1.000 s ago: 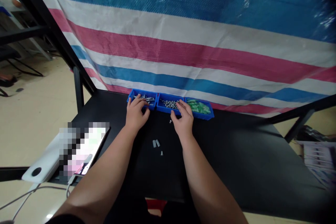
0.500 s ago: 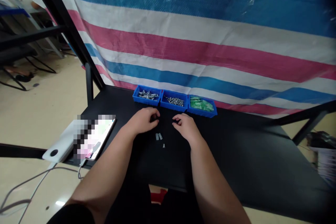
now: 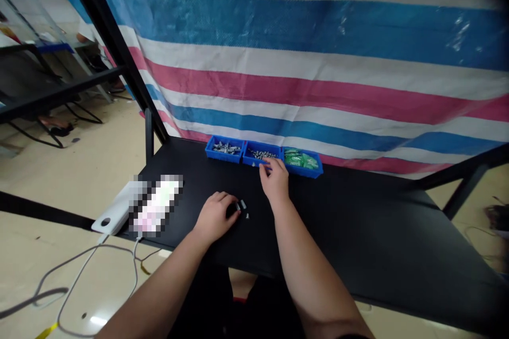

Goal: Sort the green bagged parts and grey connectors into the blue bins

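My left hand (image 3: 217, 216) rests low over the black table, thumb and fingertips curled around one small grey metal cylinder (image 3: 238, 206). Close beside it lies a second metal cylinder (image 3: 244, 204), with a small screw (image 3: 247, 216) just in front. At the middle blue bin (image 3: 248, 161), which holds many small screws (image 3: 260, 154), is my right hand (image 3: 275, 177). Its thumb and fingers are pinched near the bin's front wall, and a tiny light screw (image 3: 253, 164) shows at the fingertips.
A left blue bin (image 3: 210, 154) holds metal cylinders; a right bin (image 3: 310, 172) holds green packets (image 3: 300, 159). A phone (image 3: 159, 204) and white power bank (image 3: 119, 212) with cables lie at left. Striped sheeting (image 3: 302, 85) hangs behind the bins. Black frame posts (image 3: 149, 137) flank the table.
My left hand has come down and nearer to the metal cylinders. My right hand has moved forward to the middle bin, and a screw now shows at its fingertips. The camera view has shifted.
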### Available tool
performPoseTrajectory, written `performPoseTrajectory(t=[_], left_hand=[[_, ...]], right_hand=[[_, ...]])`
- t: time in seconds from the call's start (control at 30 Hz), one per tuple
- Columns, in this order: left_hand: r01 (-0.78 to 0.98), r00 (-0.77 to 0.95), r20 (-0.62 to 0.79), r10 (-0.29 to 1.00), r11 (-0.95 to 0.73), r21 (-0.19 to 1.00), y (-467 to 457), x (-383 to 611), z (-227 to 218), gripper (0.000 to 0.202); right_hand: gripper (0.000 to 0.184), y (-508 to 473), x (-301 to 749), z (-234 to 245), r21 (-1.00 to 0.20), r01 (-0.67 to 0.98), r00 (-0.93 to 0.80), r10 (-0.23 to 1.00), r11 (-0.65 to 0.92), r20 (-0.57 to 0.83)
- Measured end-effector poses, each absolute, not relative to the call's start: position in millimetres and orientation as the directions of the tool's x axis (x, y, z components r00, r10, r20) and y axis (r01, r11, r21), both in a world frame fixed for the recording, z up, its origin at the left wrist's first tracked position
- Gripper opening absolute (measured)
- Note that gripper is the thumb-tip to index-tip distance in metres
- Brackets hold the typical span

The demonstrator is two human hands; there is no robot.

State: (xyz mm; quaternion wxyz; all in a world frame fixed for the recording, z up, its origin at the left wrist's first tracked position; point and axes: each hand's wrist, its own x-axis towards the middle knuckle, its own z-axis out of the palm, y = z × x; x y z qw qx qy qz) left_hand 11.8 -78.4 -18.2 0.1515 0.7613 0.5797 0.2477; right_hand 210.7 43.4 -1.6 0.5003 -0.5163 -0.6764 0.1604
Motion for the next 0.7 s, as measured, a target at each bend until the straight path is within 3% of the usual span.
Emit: performPoseTrajectory(t=[0.13, 0.23, 0.4, 0.57, 0.7], left_hand=[[0.831, 0.144, 0.213, 0.966, -0.235, 0.504, -74, 8, -14, 0.014], [0.848, 0.105, 0.272, 0.957, -0.229, 0.477, -51, 1, 2, 0.009], [0.904, 0.003, 0.511, 0.86, -0.221, 0.366, 26, -10, 39, 0.011], [0.947, -0.01, 0.425, 0.905, -0.128, 0.294, 79, -12, 47, 0.011], [0.928, -0.009, 0.516, 0.857, -0.185, 0.324, 61, -6, 32, 0.01]], right_hand=[[0.014, 24, 219, -4, -0.68, 0.594, -0.33, 0.901, 0.43, 0.282], [0.023, 10, 218, 1, -0.68, 0.578, -0.549, 0.831, 0.451, 0.085], [0.018, 1, 208, 5, -0.678, 0.596, -0.579, 0.815, 0.43, 0.007], [0.022, 4, 215, 5, -0.711, 0.578, -0.574, 0.819, 0.399, -0.007], [0.019, 15, 235, 2, -0.794, 0.496, -0.543, 0.839, 0.352, 0.032]])
